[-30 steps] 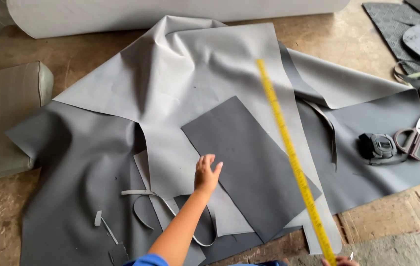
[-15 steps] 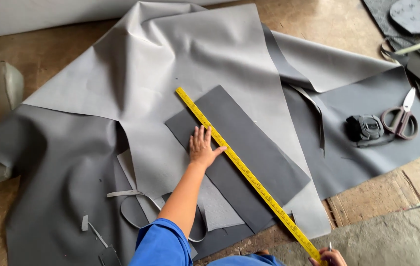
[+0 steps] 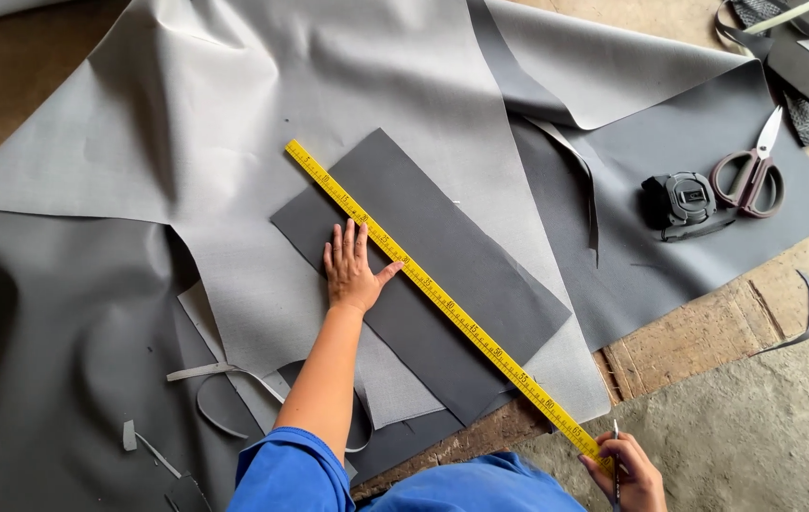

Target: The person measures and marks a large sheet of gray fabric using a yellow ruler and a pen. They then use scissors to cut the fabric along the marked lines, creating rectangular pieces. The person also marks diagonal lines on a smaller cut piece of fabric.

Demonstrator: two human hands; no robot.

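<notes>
Two hands share the yellow ruler (image 3: 442, 301) lying diagonally across the dark grey panel (image 3: 423, 270) at mid-frame: my left hand (image 3: 352, 270) presses flat, grip released, pinning panel and ruler steady, while my right hand (image 3: 627, 472), lower right, pinches the ruler's end together with a pen (image 3: 616, 460).

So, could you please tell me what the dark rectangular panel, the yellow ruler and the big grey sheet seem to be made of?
The dark rectangular panel looks like stiff matte felt or board: it lies flat with crisp edges. The yellow ruler is probably painted metal or plastic; it stays straight, though which is unclear. The big grey sheet looks like faux leather or coated fabric, with soft folds and a fine weave texture.
</notes>
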